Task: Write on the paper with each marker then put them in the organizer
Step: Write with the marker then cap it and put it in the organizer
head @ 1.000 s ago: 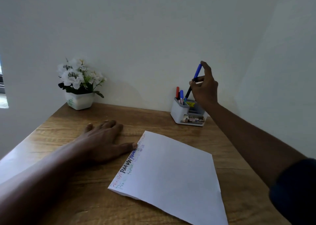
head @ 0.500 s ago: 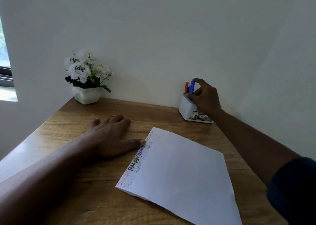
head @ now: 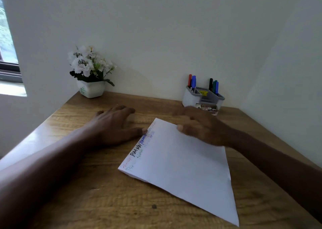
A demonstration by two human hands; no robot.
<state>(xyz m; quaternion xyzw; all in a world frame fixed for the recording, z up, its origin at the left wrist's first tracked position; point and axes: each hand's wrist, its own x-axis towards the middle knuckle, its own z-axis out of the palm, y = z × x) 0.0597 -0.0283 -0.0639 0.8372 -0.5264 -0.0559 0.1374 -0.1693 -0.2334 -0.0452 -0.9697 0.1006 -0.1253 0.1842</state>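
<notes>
Right hand (head: 203, 128) has left the organizer (head: 190, 98), apparently empty, over the paper (head: 183, 167).

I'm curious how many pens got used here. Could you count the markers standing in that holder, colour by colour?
red markers: 1
blue markers: 2
black markers: 1
green markers: 1
Total: 5 markers showing in the organizer; any hidden behind these cannot be told.

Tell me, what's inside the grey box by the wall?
The organizer holds upright markers: red marker and blue marker at left; black marker, green marker and second blue marker at right. Its walls hide their lower ends.
</notes>
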